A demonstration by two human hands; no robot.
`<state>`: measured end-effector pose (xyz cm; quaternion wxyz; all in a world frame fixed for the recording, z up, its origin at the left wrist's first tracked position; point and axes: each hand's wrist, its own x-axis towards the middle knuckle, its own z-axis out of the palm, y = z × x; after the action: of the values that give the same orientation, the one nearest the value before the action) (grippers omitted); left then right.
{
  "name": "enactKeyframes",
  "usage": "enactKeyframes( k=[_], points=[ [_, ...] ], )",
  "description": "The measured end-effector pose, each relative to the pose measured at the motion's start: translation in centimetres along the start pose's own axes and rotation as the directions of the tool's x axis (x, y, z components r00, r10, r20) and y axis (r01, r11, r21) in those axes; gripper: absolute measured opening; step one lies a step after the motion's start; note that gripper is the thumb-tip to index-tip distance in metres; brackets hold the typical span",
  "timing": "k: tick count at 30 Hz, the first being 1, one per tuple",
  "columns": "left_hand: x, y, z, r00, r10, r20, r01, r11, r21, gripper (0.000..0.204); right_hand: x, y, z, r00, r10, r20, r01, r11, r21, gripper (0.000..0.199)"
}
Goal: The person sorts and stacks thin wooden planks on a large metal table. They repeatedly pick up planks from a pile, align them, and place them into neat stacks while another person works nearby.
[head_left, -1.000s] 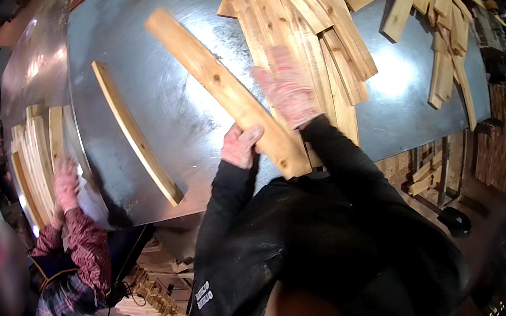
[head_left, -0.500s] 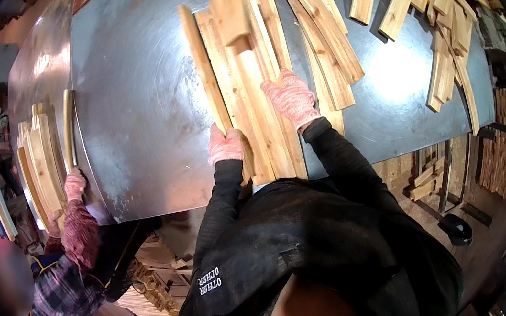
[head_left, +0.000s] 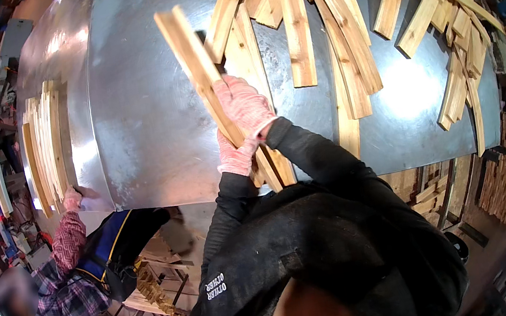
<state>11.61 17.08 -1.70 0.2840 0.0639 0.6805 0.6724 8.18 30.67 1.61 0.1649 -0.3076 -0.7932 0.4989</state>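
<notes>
Both my hands wear pink knitted gloves. My left hand [head_left: 236,155] is wrapped round the lower part of a pair of wooden strips [head_left: 194,68], which tilt up to the left above the metal table. Just above it, my right hand [head_left: 244,108] closes on the same strips from the right side, its wrist almost touching the left hand. Beneath and beside my hands, more wooden boards [head_left: 242,55] lie on the table, partly hidden by the right hand and forearm. Board ends [head_left: 281,168] show at the near edge below my hands.
The metal table [head_left: 147,108] spreads around me. Loose wooden strips [head_left: 295,27] fan out at the far side, and a heap of short pieces [head_left: 459,68] lies at right. At left, a co-worker's gloved hand [head_left: 73,199] touches a row of upright strips [head_left: 45,146].
My right hand has crossed left onto the strips by my left hand, which now lean further left. The boards between my hands have thinned out. The co-worker's raised strip now stands in the row.
</notes>
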Motion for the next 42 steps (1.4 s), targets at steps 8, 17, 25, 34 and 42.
enactKeyframes(
  k=[8,17,25,34,42],
  points=[
    [1.3,-2.5,-4.0,0.951,-0.292,0.106,0.306,0.823,-0.478,0.047,14.9,-0.5,0.1,0.956,0.086,-0.281,-0.188,0.915,-0.358,0.105],
    [0.3,-3.7,-9.5,0.955,-0.287,-0.073,0.284,0.957,-0.053,0.042,25.9,3.5,2.2,0.927,0.355,-0.118,-0.372,0.846,-0.381,0.059],
    [4.2,-0.4,-10.7,0.972,-0.189,-0.136,0.214,0.957,0.197,0.058,1.0,2.5,2.7,0.857,0.016,0.516,0.106,0.973,-0.206,0.057],
    [4.9,1.7,-6.5,0.965,-0.174,-0.196,0.240,0.887,0.393,0.057,-4.3,2.5,-4.1,0.933,0.317,0.173,-0.107,0.701,-0.705,0.090],
    [1.4,2.2,-9.9,0.968,-0.069,-0.240,0.200,0.788,0.582,0.070,-2.1,-1.4,-3.4,0.759,0.339,0.556,-0.131,0.916,-0.379,0.061]
  ],
)
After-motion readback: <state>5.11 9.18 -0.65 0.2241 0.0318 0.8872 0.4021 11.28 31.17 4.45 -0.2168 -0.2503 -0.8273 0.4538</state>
